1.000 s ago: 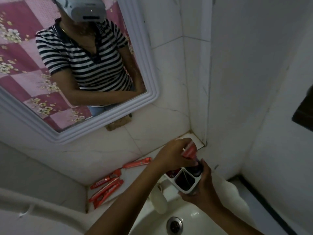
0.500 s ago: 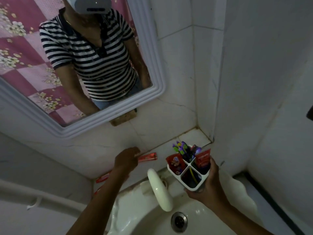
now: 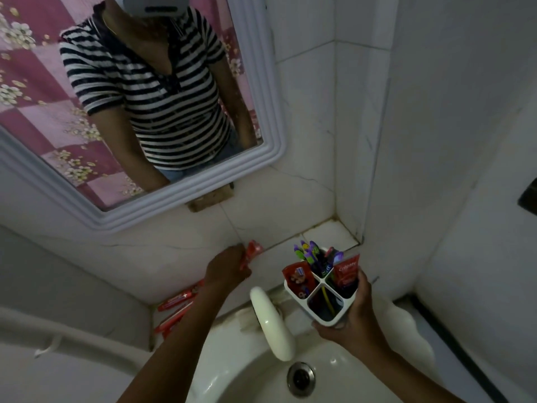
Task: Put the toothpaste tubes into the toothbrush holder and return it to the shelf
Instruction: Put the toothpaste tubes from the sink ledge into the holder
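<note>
My right hand [image 3: 353, 321] grips a white four-compartment toothbrush holder [image 3: 322, 301] above the sink. Two red toothpaste tubes [image 3: 299, 279] stand in its left and right compartments, and purple toothbrushes [image 3: 311, 253] fill the back one. The front compartment shows only a thin yellow item. My left hand [image 3: 228, 267] is closed around a red toothpaste tube [image 3: 251, 254] lifted off the tiled shelf [image 3: 328, 232]. Further red tubes [image 3: 180, 298] lie on the shelf at the left, partly hidden by my forearm.
A white faucet [image 3: 271, 321] arches over the sink basin [image 3: 255, 373] with its drain [image 3: 300, 379] between my arms. A white-framed mirror [image 3: 174, 196] hangs on the tiled wall above the shelf. Walls close the corner on the right.
My left hand left the holder, reached to the shelf and closed on a red tube, which now tilts up off the shelf. The holder stayed in my right hand.
</note>
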Available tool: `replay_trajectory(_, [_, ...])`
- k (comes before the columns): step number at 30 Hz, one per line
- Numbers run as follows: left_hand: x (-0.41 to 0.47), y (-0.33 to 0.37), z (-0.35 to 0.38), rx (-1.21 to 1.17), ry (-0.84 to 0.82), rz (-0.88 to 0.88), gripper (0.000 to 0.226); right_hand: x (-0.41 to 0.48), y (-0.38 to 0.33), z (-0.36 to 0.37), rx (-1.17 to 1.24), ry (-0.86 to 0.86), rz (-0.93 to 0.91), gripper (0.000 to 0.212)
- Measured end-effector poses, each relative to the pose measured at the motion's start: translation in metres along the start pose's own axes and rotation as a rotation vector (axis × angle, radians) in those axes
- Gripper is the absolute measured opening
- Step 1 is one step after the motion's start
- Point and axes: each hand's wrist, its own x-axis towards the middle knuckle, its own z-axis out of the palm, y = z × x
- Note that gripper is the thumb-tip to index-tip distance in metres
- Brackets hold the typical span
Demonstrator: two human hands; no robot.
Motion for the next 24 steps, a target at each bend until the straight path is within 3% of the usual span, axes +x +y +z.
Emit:
replay_trajectory(4, [-0.036, 0.024, -0.053, -0.665, 0.110, -0.071, 0.033, 0.001, -0.001, 0.001, -0.005, 0.023, 0.018, 0.161])
replay_trajectory(8, [-0.059, 0.048, -0.075, -0.924, -0.011, 0.113, 0.023, 0.002, 0.003, 0.003, 0.011, 0.037, 0.076, 0.165])
replay_trajectory(14, [-0.056, 0.073, -0.059, -0.699, -0.152, 0.151, 0.028, 0.001, -0.008, -0.001, 0.047, 0.027, 0.068, 0.159])
replay_trajectory(18, [-0.056, 0.064, -0.061, -0.707, -0.108, 0.116, 0.029, 0.000, -0.011, -0.003, -0.006, 0.024, 0.022, 0.157])
replay_trajectory(22, [-0.062, 0.018, -0.060, -0.691, 0.006, -0.061, 0.022, 0.001, -0.007, -0.003, 0.003, 0.011, 0.042, 0.157])
replay_trajectory(24, [-0.069, -0.017, -0.053, -0.582, -0.004, -0.244, 0.017, 0.002, -0.005, -0.003, -0.012, 0.004, 0.085, 0.163])
